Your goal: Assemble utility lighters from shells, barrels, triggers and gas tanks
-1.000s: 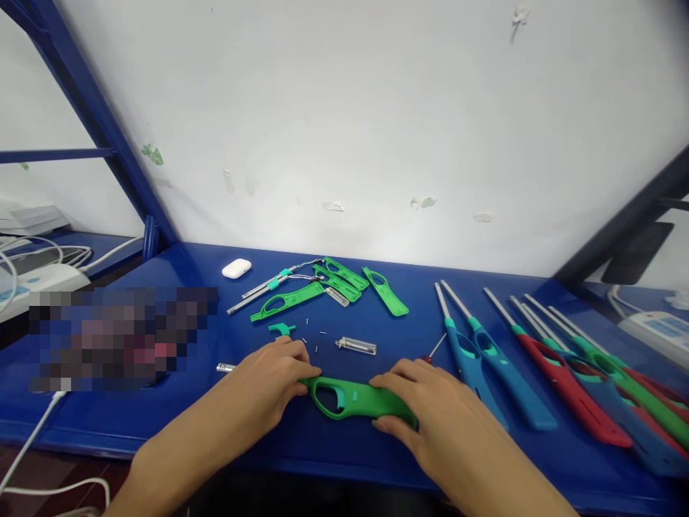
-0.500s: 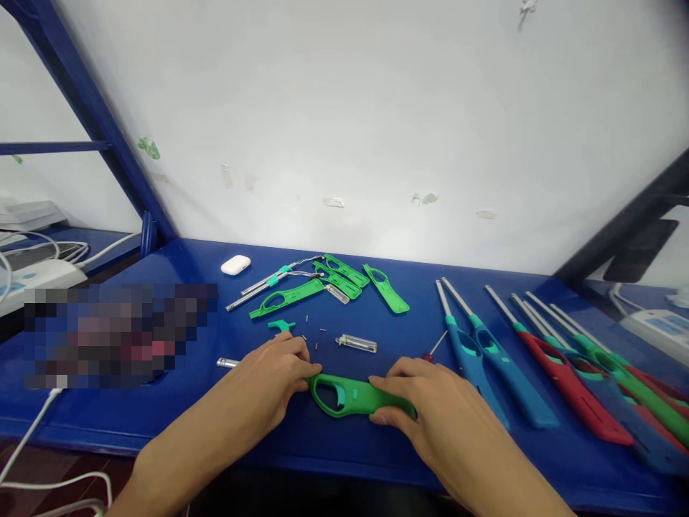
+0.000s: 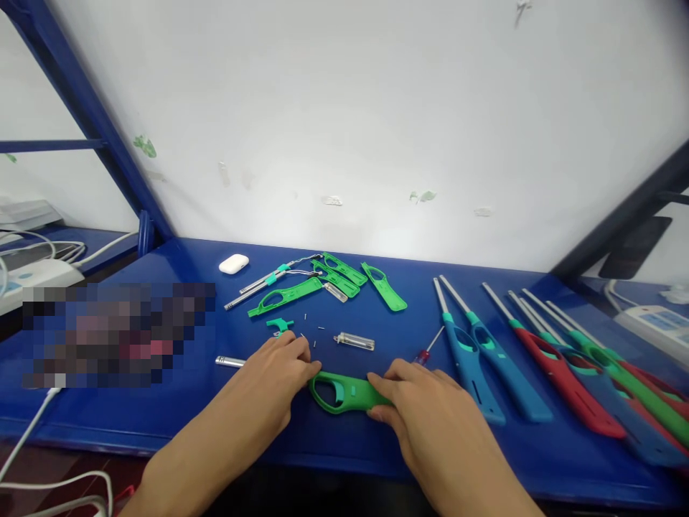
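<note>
Near the front edge of the blue table, a green gas lighter (image 3: 352,393) with a teal trigger lies level between my hands. My left hand (image 3: 283,373) pinches its nozzle end, and a metal tube (image 3: 230,362) sticks out to the left from behind that hand. My right hand (image 3: 414,395) is closed round the handle end, hiding its tip. Just beyond the lighter lies a clear fuel tank (image 3: 355,341). A teal trigger piece (image 3: 280,325) and several small screws (image 3: 315,344) rest past my left hand. Beside my right hand is a screwdriver (image 3: 425,352), partly hidden.
Green lighter shell halves (image 3: 385,287) and metal tubes with wires (image 3: 258,285) lie at the back. Several whole lighters, blue (image 3: 511,373) and red (image 3: 570,388) among them, line the right. A white earbud case (image 3: 233,264) sits back left. A blurred-out patch (image 3: 123,334) covers the left.
Both hands keep their hold on the green lighter, nearly still. My right hand has shifted slightly left along the handle, and more of the screwdriver shows. The whole view has moved slightly.
</note>
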Demonstrator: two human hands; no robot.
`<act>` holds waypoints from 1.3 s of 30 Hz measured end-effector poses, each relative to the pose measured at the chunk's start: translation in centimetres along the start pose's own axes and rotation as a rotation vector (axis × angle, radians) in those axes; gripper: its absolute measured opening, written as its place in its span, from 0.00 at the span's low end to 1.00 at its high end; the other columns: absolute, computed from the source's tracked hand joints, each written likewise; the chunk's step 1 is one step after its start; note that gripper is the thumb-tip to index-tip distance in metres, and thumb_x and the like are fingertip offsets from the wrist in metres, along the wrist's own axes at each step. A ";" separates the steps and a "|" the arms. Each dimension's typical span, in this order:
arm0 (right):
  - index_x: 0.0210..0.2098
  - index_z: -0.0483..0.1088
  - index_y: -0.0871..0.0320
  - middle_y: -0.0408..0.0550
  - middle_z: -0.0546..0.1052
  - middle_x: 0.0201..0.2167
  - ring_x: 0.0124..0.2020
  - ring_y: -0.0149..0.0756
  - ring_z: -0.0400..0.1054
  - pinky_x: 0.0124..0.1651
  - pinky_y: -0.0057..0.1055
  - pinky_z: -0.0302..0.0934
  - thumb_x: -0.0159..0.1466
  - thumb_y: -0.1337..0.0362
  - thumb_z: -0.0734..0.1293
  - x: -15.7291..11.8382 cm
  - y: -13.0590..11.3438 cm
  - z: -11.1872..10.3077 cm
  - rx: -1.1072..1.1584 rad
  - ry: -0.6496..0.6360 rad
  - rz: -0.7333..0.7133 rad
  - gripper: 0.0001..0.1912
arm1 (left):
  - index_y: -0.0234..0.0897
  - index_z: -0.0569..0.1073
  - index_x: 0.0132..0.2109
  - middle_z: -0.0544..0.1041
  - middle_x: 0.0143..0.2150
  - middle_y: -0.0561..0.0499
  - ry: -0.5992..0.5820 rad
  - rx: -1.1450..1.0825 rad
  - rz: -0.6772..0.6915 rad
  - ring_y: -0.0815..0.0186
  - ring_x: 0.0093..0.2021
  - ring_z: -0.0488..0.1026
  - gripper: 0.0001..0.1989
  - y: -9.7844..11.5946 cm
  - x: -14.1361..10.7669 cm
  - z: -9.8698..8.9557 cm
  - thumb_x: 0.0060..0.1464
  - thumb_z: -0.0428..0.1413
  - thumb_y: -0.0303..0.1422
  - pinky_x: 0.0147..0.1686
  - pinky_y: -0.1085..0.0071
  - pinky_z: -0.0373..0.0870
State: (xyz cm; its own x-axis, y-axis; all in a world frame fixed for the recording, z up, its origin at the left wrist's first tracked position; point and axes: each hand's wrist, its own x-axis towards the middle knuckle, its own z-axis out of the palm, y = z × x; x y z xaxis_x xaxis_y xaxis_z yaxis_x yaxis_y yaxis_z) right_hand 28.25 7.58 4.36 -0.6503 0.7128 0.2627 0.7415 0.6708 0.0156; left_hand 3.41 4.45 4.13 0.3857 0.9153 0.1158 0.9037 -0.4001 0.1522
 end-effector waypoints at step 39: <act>0.55 0.73 0.48 0.42 0.80 0.40 0.32 0.39 0.78 0.32 0.34 0.64 0.66 0.62 0.76 0.8 0.8 -3.1 0.166 0.186 -0.102 0.19 | 0.36 0.71 0.61 0.76 0.42 0.50 0.498 0.114 0.287 0.60 0.48 0.69 0.15 1.8 0.0 -3.5 0.71 0.51 0.21 0.54 0.57 0.61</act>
State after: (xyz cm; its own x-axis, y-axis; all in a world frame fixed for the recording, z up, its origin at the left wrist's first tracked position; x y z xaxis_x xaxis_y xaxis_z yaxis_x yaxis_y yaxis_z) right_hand 28.86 8.09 7.57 -0.6671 0.6003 0.4411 0.6265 0.7725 -0.1038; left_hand 4.36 3.52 7.84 0.5090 0.6280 0.5886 0.8008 -0.5962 -0.0564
